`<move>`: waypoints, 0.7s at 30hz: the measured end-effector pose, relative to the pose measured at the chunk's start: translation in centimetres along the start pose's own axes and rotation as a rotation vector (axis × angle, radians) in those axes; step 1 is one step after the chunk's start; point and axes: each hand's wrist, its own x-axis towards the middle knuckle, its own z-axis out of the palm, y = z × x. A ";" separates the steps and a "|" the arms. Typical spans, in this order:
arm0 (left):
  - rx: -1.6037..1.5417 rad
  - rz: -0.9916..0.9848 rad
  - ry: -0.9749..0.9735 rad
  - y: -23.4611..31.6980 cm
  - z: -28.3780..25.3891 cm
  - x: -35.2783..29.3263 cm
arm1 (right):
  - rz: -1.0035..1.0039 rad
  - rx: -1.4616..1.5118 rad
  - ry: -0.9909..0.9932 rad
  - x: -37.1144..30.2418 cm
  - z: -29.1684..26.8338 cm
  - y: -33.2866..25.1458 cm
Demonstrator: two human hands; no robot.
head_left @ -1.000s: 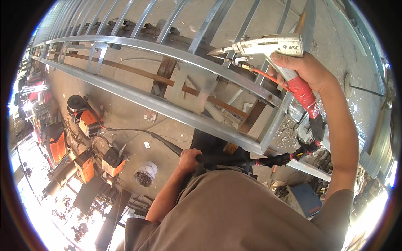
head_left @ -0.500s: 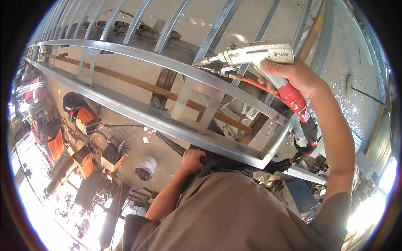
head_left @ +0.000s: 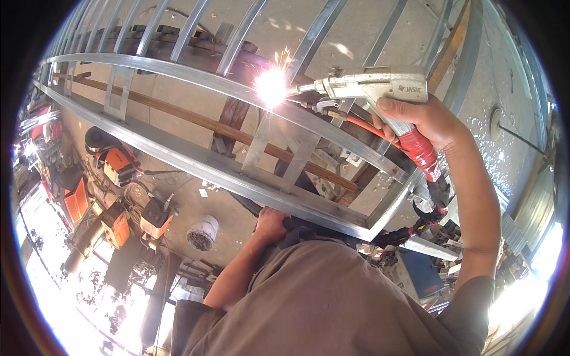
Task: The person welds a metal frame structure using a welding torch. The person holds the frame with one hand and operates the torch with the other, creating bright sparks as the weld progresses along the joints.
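Observation:
My right hand (head_left: 424,121) is wrapped round the grip of a white pistol-shaped welding gun (head_left: 374,84), whose lower handle is bound in red tape. Its nozzle points left at the joint where a slanting bar meets the inner rail (head_left: 329,127) of a silver metal frame. A bright white-pink glare (head_left: 272,87) with flying sparks hides the nozzle tip and the joint. Low at my waist, beside the frame's near rail (head_left: 237,178), my left hand (head_left: 273,225) is closed next to black cable or strap; what its fingers hold is hidden.
Parallel metal bars (head_left: 237,35) run away from the inner rail. A thick taped cable (head_left: 438,193) hangs from the gun toward the frame's right corner. On the floor at left stand orange-and-black machines (head_left: 157,216) and a white bucket (head_left: 203,231). A blue-topped box (head_left: 421,273) sits at lower right.
An arc with sparks has lit up at the nozzle. In the picture, the gun and right hand have shifted slightly right and down. My left hand stays at my waist.

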 end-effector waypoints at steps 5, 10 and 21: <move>-0.019 0.003 -0.006 0.5 -0.6 0.4 | 0.007 -0.016 -0.007 0.1 -0.2 0.0; 0.025 -0.016 -0.065 1.2 -1.5 0.6 | 0.015 -0.033 0.002 -0.1 -0.4 0.1; -0.111 -0.074 -0.139 1.5 -2.4 1.0 | 0.040 -0.066 -0.012 -0.4 -0.9 0.4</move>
